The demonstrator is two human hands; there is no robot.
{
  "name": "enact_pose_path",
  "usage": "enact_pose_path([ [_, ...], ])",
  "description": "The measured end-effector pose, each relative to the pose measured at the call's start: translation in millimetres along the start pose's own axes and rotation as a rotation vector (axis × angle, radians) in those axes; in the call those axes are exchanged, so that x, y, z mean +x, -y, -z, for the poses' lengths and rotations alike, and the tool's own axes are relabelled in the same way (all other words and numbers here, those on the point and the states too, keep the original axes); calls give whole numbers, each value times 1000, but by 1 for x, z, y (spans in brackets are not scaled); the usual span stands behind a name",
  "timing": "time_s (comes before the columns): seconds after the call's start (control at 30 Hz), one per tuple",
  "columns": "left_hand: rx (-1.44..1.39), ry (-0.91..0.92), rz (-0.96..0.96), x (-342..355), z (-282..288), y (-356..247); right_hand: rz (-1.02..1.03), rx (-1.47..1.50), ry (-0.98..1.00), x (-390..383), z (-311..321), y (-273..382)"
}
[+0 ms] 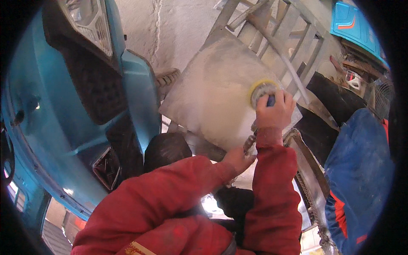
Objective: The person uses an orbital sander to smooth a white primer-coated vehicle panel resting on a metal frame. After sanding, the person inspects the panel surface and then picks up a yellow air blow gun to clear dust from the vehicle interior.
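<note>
A round orbital sander [262, 90] with a yellow-edged pad sits on the right part of a flat, dusty panel [199, 85]. From above, my right hand [276, 111] wraps over the sander's body, fingers curled at its blue part. A dusty, twisted hose [250, 143] runs back from the tool toward me. My left hand [239, 160] closes around this hose near the panel's front edge. Pale beige dust or filler covers much of the panel's middle.
A teal vehicle front [46, 97] with a headlight [87, 21] fills the left side. Behind the panel stands a grey metal frame [293, 38] with bars. At right are a blue garment [361, 178] with orange trim, a white-and-red bottle [353, 80] and a bright blue panel [350, 23].
</note>
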State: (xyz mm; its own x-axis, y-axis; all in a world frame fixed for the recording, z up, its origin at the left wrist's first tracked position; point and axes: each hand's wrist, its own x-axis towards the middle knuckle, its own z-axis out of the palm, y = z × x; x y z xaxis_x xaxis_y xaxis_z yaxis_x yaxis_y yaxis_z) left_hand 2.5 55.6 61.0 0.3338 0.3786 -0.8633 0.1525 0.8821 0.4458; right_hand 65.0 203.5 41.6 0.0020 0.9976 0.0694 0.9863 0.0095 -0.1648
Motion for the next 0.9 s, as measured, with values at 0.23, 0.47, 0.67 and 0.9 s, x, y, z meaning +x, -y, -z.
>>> enact_pose_path([
  [0.23, 120, -93, -117, 12, -8, -6, -115, -138, -61, 20, 2, -29],
  [0.47, 173, 60, 10, 1, -9, 0, -138, -50, 41, -11, 13, -30],
  [0.67, 173, -47, -113, 15, -19, 0, -132, -52, 13, 6, 7, -47],
  [0.9, 184, 13, -80, 8, -20, 14, -248, -68, 51, -12, 17, -44],
])
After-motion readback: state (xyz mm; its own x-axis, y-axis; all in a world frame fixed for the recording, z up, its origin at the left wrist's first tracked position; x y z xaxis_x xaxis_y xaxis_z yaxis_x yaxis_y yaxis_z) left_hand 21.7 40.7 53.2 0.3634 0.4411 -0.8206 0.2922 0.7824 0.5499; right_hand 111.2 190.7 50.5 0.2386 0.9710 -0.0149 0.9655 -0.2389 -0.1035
